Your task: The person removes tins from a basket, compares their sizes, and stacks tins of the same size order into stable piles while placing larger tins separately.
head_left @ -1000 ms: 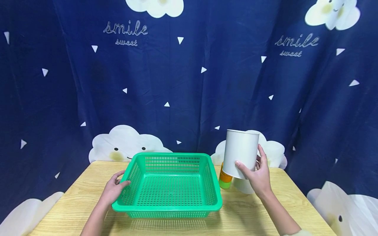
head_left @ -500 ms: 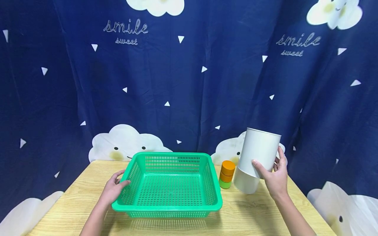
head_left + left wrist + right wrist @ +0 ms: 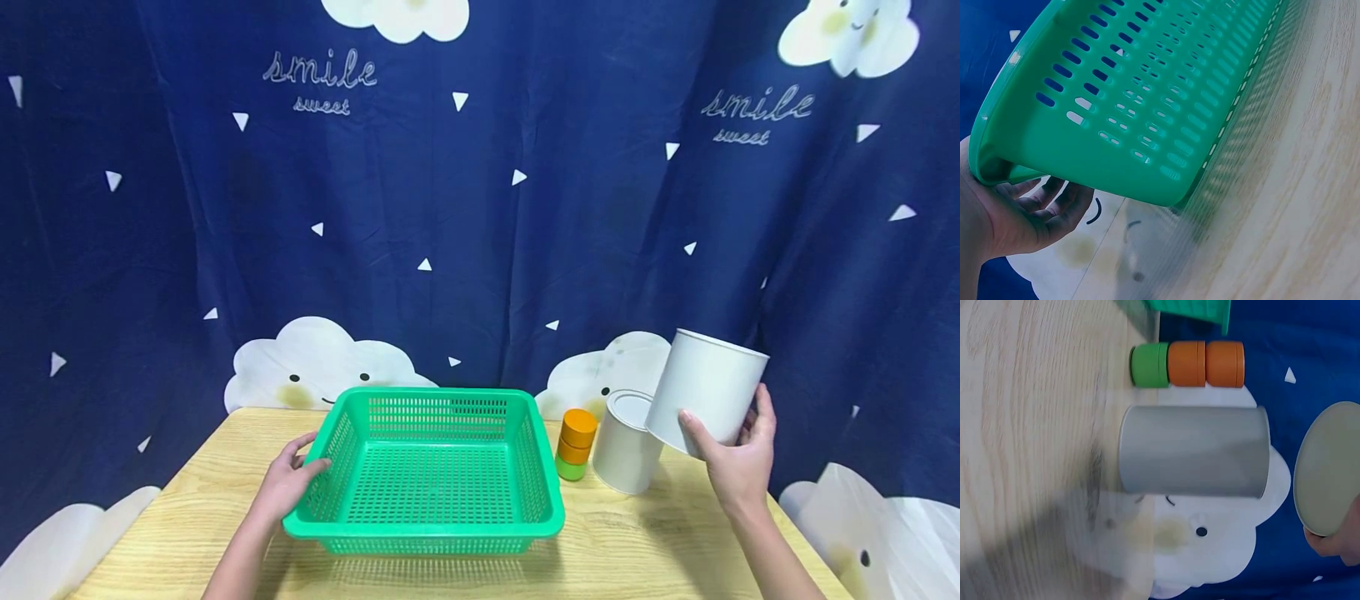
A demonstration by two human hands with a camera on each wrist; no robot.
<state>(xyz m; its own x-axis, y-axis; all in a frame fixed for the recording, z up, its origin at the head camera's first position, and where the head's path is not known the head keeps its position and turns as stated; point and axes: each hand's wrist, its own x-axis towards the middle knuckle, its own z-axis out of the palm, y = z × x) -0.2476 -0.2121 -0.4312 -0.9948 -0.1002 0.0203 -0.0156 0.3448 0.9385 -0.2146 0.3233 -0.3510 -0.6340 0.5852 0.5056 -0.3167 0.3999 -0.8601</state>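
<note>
My left hand (image 3: 287, 477) grips the left rim of a green plastic basket (image 3: 427, 530), thumb over the inner side; the left wrist view shows its fingers (image 3: 1063, 212) bent under the rim. On the right, my right hand (image 3: 741, 465) holds a white cylindrical can (image 3: 707, 393) in the air, tilted. Just left of it a second white can (image 3: 627, 450) stands upright on the table, its round top showing. The right wrist view shows the held can's flat bottom (image 3: 1335, 469) beside the standing can (image 3: 1194, 451), with a gap between them.
Between the basket and the standing can is a stack of small round pots, with orange ones (image 3: 579, 427) over a green one (image 3: 572, 468). All stand on a wooden table (image 3: 420, 579). A dark blue curtain (image 3: 480, 208) with clouds hangs behind the table.
My right hand has carried the held can rightward, away from the pots and past the standing can, whose top has come into view. The left hand and the basket have stayed put.
</note>
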